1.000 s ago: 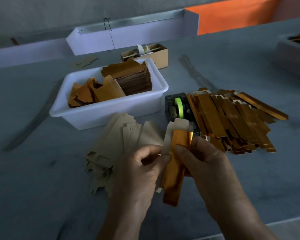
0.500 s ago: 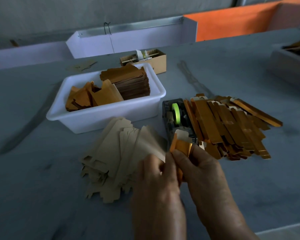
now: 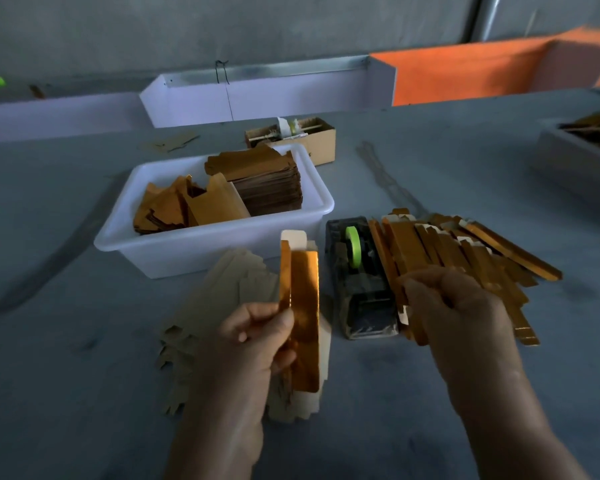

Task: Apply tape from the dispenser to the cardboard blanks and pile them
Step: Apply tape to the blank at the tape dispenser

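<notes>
- Two hands work low in the frame, over a grey bench (image 3: 84, 393).
- Left hand (image 3: 253, 344), at lower centre, pinches a folded gold-faced blank (image 3: 303, 306) between thumb and curled fingers; the blank stands nearly upright, its pale flap at the top and its lower end reaching down past the palm.
- Right hand (image 3: 454, 306), right of centre, hangs just over the near end of the tape dispenser (image 3: 359, 282) with its fingers curled and fingertips bunched; whether a piece of tape is pinched there I cannot tell.
- Beneath and left of the left hand lies a fanned heap of flat pale blanks (image 3: 229, 289), plain side up, on the bench.
- The dispenser, dark with a green tape roll (image 3: 354, 251), sits at centre right, between the held blank and the finished pile.
- Just right of the dispenser, touching its side, a loose pile of gold strips (image 3: 465, 251) spreads toward the right edge; the right hand covers its near corner.
- Farther back, left of centre, a white tub (image 3: 201, 251) holds gold blanks: a neat stack on its right side, loose ones on its left.
- Behind the tub stands a small cardboard box (image 3: 323, 140).
- Beyond that, a long white trough (image 3: 257, 98) runs along the back, with an orange panel (image 3: 465, 74) to its right.
</notes>
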Demonstrator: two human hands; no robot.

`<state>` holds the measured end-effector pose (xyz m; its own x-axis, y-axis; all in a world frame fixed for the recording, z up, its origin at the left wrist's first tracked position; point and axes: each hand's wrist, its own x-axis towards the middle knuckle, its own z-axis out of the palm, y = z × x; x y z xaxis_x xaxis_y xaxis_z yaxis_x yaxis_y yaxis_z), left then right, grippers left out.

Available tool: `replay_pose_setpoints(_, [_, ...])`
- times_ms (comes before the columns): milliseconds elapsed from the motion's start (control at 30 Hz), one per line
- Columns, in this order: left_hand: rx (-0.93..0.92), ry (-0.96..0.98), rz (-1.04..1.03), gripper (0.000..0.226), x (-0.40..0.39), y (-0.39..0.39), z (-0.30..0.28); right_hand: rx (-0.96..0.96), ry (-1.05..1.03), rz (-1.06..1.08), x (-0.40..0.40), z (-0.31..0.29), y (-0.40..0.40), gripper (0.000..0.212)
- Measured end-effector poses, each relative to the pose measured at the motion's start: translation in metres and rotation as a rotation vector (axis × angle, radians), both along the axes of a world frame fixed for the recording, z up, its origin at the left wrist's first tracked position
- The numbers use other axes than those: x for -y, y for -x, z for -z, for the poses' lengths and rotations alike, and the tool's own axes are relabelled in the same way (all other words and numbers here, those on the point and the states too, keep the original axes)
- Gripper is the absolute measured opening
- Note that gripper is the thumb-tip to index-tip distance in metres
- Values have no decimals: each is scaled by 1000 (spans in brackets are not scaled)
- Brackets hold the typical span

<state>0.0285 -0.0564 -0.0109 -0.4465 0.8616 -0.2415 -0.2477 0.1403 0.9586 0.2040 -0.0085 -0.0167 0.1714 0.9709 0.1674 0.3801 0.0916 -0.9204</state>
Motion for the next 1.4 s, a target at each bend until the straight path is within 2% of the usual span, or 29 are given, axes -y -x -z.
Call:
replay_pose_setpoints(100, [1,-10,27,18,-7,-4,-1,163,38,-92,-6,-2,8,22])
replay_pose_setpoints(233, [-18,19,103,24,-13,-15,1,311,98,-80,-13,5,18,15])
replay_pose_setpoints(333, [49,24,153,22,-17,-18,0,341,156,-64,-16,5,23,18])
replay_pose_setpoints(433, [142,31,190,18,-22,-23,0,297,215,-61,-18,3,25,13])
replay_pose_setpoints(567, [141,43,217,13,-28,-31,4,206,242,-51,-22,8,28,11])
replay_pose_setpoints(733, [123,47,230,13,-28,-29,6,-239,188,25,-14,6,29,6])
replay_pose_setpoints(800, [136,53,230,11,-28,-27,7,-169,133,49,-8,5,26,11])
replay_pose_setpoints(933, [142,43,211,8,-25,-22,8,147,99,56,5,8,25,23])
replay_pose_setpoints(1000, [147,13,216,11,-24,-23,8,225,100,65,8,13,25,19])
replay_pose_setpoints(1167, [75,-15,330,15,-27,-32,4,251,97,81,8,16,28,9])
replay_pose_setpoints(1400, [-28,-2,384,20,-31,-30,3,274,98,125,10,21,30,8])
